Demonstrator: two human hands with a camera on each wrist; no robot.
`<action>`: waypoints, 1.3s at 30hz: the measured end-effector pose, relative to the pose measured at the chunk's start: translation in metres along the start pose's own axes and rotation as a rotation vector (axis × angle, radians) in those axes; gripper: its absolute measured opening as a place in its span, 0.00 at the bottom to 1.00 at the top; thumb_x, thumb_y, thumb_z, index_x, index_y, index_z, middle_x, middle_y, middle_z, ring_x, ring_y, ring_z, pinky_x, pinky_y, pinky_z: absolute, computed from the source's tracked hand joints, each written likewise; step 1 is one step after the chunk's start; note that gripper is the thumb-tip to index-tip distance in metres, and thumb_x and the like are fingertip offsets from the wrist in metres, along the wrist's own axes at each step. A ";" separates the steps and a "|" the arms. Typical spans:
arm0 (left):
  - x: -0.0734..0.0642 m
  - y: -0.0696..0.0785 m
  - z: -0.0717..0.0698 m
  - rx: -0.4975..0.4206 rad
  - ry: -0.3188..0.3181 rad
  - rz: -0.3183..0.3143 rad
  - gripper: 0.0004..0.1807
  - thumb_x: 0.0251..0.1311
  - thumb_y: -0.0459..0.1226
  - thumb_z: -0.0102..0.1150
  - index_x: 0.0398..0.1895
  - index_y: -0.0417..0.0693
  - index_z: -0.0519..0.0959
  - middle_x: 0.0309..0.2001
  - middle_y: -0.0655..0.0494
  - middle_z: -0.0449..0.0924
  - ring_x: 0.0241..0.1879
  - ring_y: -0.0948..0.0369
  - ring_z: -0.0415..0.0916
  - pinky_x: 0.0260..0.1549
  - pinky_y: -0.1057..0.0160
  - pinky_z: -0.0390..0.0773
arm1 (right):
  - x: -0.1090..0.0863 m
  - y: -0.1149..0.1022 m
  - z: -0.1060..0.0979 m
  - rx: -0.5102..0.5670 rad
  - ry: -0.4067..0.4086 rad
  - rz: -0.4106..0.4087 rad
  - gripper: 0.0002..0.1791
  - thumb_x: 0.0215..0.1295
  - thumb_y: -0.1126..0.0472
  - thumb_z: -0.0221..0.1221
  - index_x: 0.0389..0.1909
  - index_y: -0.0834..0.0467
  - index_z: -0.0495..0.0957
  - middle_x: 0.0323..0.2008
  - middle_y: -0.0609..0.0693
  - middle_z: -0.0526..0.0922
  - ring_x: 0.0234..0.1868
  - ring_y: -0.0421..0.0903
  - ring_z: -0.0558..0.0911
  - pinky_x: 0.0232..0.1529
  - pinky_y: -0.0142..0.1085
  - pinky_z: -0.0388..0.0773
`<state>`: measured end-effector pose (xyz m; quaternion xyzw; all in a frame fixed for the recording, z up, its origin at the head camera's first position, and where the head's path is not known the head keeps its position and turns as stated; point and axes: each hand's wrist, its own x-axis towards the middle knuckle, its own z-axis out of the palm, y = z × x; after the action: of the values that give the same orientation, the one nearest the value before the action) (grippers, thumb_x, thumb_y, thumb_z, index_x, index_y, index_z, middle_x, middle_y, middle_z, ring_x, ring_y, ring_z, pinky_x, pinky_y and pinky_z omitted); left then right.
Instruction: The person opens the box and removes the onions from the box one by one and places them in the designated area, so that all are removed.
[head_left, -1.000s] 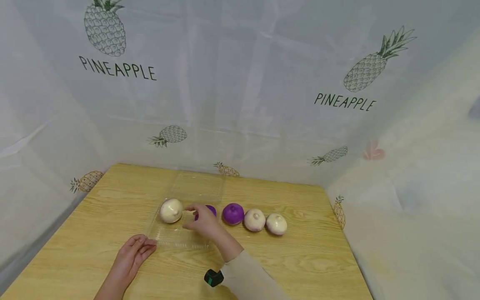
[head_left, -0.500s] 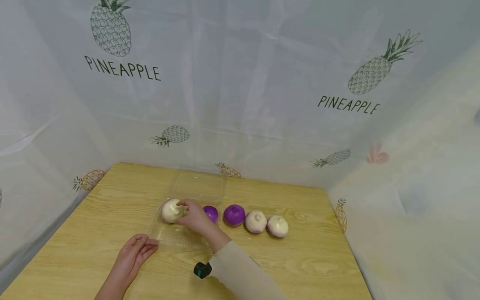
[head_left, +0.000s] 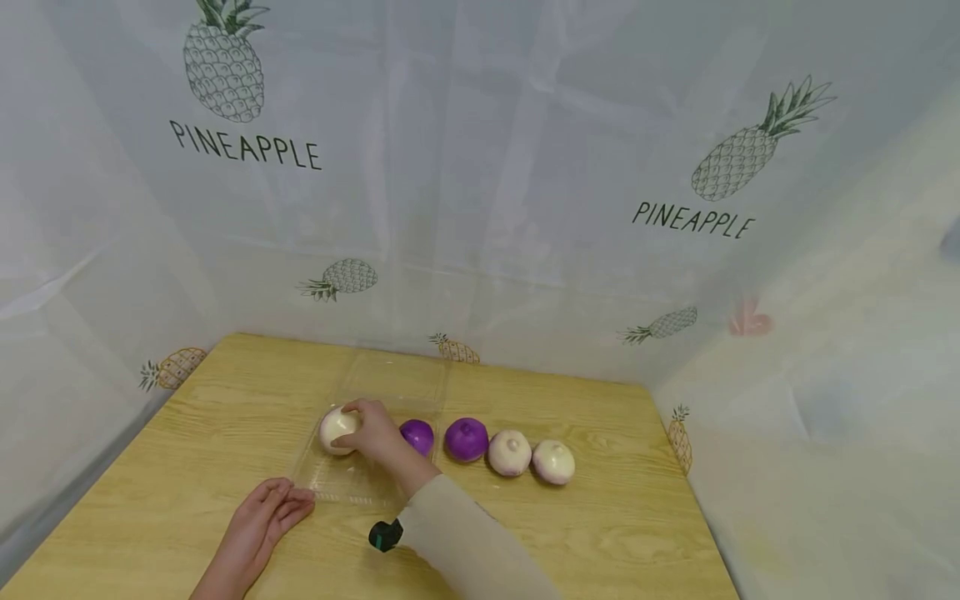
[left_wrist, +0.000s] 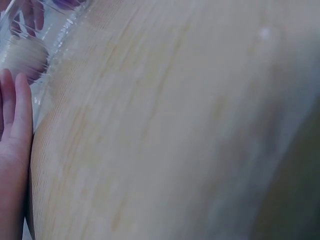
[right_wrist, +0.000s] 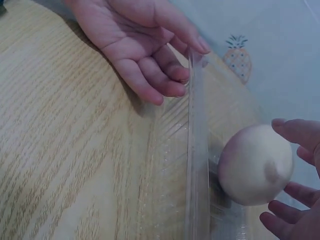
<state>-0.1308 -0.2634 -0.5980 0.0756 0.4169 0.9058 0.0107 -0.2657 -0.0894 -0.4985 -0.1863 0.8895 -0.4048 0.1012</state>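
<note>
- Right hand (head_left: 378, 437) has reached the box's (right_wrist: 198, 150) white onion (head_left: 337, 431), grip curled round it; work seems centred there.
- Left hand (head_left: 262, 512) still pinches the box.

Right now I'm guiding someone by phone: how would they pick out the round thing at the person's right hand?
On the wooden table, find the open clear container. In its left part sits a pale onion-shaped thing, the right hand curled around it. It is the only pale one inside, its neighbour there being a vivid purple one.
</note>
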 end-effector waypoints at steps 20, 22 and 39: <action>0.000 0.001 -0.001 -0.006 -0.054 0.039 0.17 0.78 0.30 0.29 0.49 0.42 0.74 0.46 0.49 0.82 0.49 0.55 0.80 0.54 0.57 0.78 | 0.001 0.009 0.012 0.042 -0.122 -0.008 0.38 0.40 0.65 0.79 0.57 0.52 0.75 0.49 0.45 0.77 0.46 0.37 0.74 0.47 0.28 0.74; -0.001 0.001 -0.001 0.000 -0.052 0.037 0.17 0.79 0.30 0.29 0.49 0.42 0.74 0.45 0.49 0.82 0.49 0.56 0.80 0.54 0.57 0.78 | -0.001 0.010 0.013 0.030 -0.137 -0.003 0.39 0.40 0.64 0.79 0.57 0.51 0.75 0.50 0.44 0.77 0.47 0.36 0.74 0.47 0.27 0.73; -0.002 -0.001 0.000 -0.021 -0.059 0.035 0.17 0.79 0.30 0.29 0.49 0.41 0.74 0.46 0.48 0.82 0.50 0.55 0.80 0.55 0.56 0.76 | -0.021 0.005 -0.009 -0.003 -0.175 -0.064 0.38 0.41 0.63 0.78 0.57 0.51 0.75 0.49 0.45 0.77 0.46 0.37 0.75 0.45 0.27 0.74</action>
<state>-0.1287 -0.2630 -0.5992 0.1092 0.4054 0.9076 0.0079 -0.2509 -0.0718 -0.4961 -0.2494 0.8715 -0.3887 0.1651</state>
